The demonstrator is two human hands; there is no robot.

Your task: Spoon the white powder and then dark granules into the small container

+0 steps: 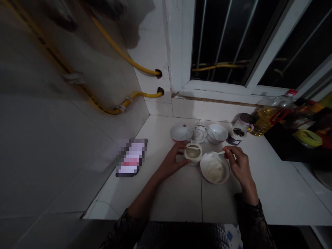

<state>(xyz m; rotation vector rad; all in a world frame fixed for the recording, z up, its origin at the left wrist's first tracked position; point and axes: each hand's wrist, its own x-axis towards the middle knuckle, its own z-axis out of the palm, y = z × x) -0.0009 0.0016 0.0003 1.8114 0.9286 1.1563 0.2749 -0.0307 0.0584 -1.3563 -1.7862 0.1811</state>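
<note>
My left hand (pixel 171 162) is wrapped round a small round white container (pixel 193 153) with a pale liquid or powder inside, standing on the white tiled counter (pixel 176 193). Just right of it sits a white bowl (pixel 214 168) filled with something white. My right hand (pixel 238 162) pinches the handle of a small white spoon (pixel 219 153) whose tip reaches over the bowl's far rim. Both hands rest low over the counter.
Behind stand two white bowls (pixel 178 132) (pixel 217 133), a clear glass jar (pixel 199 132), a dark open jar (pixel 236 135) and an oil bottle (pixel 269 114). A blurred flat packet (pixel 131 157) lies left. A dark stove (pixel 295 141) is at the right; the window and yellow pipes are behind.
</note>
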